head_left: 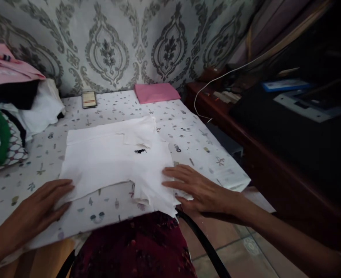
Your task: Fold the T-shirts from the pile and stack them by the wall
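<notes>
A white short-sleeved shirt point(101, 162) with a small black emblem lies spread sideways on the patterned bed cover point(109, 200) in front of me. Its hem points left, and one sleeve reaches the near edge. My left hand point(50, 199) rests at the near hem corner, fingers stretched out over the cloth. At the shirt's right end, my right hand point(189, 185) touches the fabric with its fingers apart; the lower fingertips are partly hidden by the cloth.
A pile of clothes point(11, 112) stands at the left. Along the back lie a folded pink cloth point(157, 93) and a small blurred box point(89, 99). A dark wooden table point(245, 154) borders the right side, with a white cable point(216, 75) hanging over it.
</notes>
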The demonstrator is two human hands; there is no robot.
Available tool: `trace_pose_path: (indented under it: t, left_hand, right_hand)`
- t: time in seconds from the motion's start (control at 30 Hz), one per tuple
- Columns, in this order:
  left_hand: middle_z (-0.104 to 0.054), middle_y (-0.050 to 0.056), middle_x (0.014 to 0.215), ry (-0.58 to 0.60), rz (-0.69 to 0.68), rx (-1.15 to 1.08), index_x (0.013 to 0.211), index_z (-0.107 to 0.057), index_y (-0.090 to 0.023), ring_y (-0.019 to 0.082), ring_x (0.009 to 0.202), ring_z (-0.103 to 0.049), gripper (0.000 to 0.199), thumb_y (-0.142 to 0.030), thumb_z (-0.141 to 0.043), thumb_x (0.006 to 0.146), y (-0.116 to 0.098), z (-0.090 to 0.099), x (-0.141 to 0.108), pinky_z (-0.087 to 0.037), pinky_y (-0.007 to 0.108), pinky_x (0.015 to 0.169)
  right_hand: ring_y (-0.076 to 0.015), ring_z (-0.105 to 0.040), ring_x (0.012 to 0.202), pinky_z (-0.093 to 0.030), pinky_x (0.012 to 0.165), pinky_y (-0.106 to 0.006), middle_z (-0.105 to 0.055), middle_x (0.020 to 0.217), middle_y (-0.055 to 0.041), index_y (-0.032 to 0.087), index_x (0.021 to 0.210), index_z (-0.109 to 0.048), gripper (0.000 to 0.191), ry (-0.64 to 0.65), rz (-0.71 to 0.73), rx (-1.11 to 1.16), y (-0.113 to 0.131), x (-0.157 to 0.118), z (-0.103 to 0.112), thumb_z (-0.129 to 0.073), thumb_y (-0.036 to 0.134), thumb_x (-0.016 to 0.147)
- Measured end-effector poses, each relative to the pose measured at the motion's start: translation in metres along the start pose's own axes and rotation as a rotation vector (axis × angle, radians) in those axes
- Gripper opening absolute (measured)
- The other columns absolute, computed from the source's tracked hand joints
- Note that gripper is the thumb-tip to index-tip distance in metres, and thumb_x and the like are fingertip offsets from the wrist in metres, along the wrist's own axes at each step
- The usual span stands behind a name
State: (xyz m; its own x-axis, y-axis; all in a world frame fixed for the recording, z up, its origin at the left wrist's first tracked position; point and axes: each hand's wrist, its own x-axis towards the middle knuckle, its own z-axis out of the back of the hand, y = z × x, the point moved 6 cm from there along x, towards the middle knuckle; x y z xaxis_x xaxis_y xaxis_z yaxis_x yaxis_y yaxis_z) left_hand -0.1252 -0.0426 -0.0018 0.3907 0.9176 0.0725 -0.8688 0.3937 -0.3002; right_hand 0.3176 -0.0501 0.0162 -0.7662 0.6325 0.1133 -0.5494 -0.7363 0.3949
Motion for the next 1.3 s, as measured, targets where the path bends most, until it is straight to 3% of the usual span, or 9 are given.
trace_pose_path:
  t: [0.3,0.47,0.57,0.63,0.77,0.87,0.97,1.07,1.3]
  left_hand:
    - [-0.068,-0.01,0.127,-0.103,0.025,0.001,0.117,-0.064,-0.061,0.026,0.11,-0.068,0.038,-0.049,-0.045,0.087,0.013,-0.001,0.0,-0.056,0.039,0.094]
    - [-0.071,-0.007,0.123,0.039,0.0,0.09,0.111,-0.07,-0.054,0.029,0.112,-0.066,0.033,-0.058,-0.052,0.083,0.006,0.016,0.014,-0.053,0.042,0.096]
    - [-0.069,-0.004,0.126,0.088,-0.003,0.087,0.119,-0.068,-0.046,0.028,0.118,-0.062,0.043,-0.064,-0.048,0.085,-0.025,0.027,0.053,-0.05,0.04,0.101]
    - [-0.065,0.002,0.133,0.098,-0.068,0.066,0.13,-0.063,-0.035,0.027,0.123,-0.059,0.054,-0.064,-0.039,0.092,-0.059,0.023,0.095,-0.045,0.039,0.108]
    - [-0.037,0.009,0.16,0.119,-0.24,0.076,0.155,-0.033,-0.018,0.025,0.146,-0.035,0.07,-0.06,-0.024,0.1,-0.123,-0.009,0.182,-0.025,0.04,0.121]
    - [-0.018,0.007,0.167,0.286,-0.304,0.112,0.16,-0.018,-0.019,0.023,0.154,-0.016,0.072,-0.06,-0.02,0.101,-0.134,-0.042,0.212,-0.011,0.042,0.125]
    - [-0.011,0.005,0.167,0.402,-0.314,0.14,0.16,-0.016,-0.024,0.023,0.155,-0.01,0.072,-0.064,-0.02,0.1,-0.117,-0.054,0.21,-0.005,0.044,0.125]
    - [-0.011,0.003,0.167,0.385,-0.285,0.141,0.159,-0.019,-0.029,0.024,0.154,-0.013,0.07,-0.065,-0.022,0.1,-0.092,-0.044,0.191,-0.008,0.045,0.124]
    - [-0.023,-0.001,0.166,0.304,-0.248,0.092,0.156,-0.028,-0.038,0.026,0.149,-0.031,0.066,-0.062,-0.043,0.096,-0.048,-0.011,0.085,-0.034,0.042,0.119]
  right_hand:
    - [-0.0207,-0.061,0.12,-0.036,0.113,-0.054,-0.073,0.116,-0.0064,0.026,0.112,-0.068,0.029,-0.136,0.086,-0.071,0.008,0.017,-0.008,-0.053,0.011,0.092]
    - [-0.0207,-0.06,0.119,-0.045,0.106,-0.044,-0.07,0.12,-0.0079,0.024,0.109,-0.071,0.021,-0.029,0.036,0.103,0.008,0.022,0.011,-0.054,0.028,0.097]
    - [-0.0225,-0.061,0.118,-0.05,0.102,-0.041,-0.07,0.12,-0.008,0.025,0.115,-0.071,0.029,0.074,-0.037,0.188,0.0,0.038,0.021,-0.058,0.043,0.096]
    - [-0.0232,-0.062,0.119,-0.05,0.102,-0.043,-0.069,0.124,-0.0096,0.024,0.122,-0.068,0.034,0.033,-0.09,0.168,-0.01,0.058,0.024,-0.053,0.044,0.098]
    - [-0.0279,-0.048,0.138,-0.043,0.112,-0.052,-0.053,0.147,-0.0142,0.019,0.135,-0.059,0.04,-0.216,-0.119,-0.033,-0.037,0.103,0.017,-0.048,0.037,0.101]
    - [-0.028,-0.047,0.139,-0.042,0.113,-0.051,-0.056,0.144,-0.0154,0.015,0.135,-0.059,0.039,-0.228,-0.049,-0.121,-0.053,0.118,-0.003,-0.046,0.031,0.101]
    - [-0.0263,-0.049,0.138,-0.043,0.114,-0.049,-0.059,0.142,-0.0144,0.016,0.135,-0.06,0.039,-0.219,-0.036,-0.121,-0.065,0.111,-0.011,-0.045,0.029,0.102]
    - [-0.0253,-0.049,0.138,-0.041,0.115,-0.052,-0.059,0.142,-0.0113,0.021,0.135,-0.061,0.037,-0.208,-0.058,-0.083,-0.066,0.092,-0.005,-0.045,0.031,0.102]
    - [-0.0265,-0.042,0.143,-0.033,0.118,-0.053,-0.051,0.151,-0.0085,0.027,0.138,-0.057,0.044,-0.056,-0.058,0.02,-0.035,0.017,0.012,-0.058,0.039,0.096]
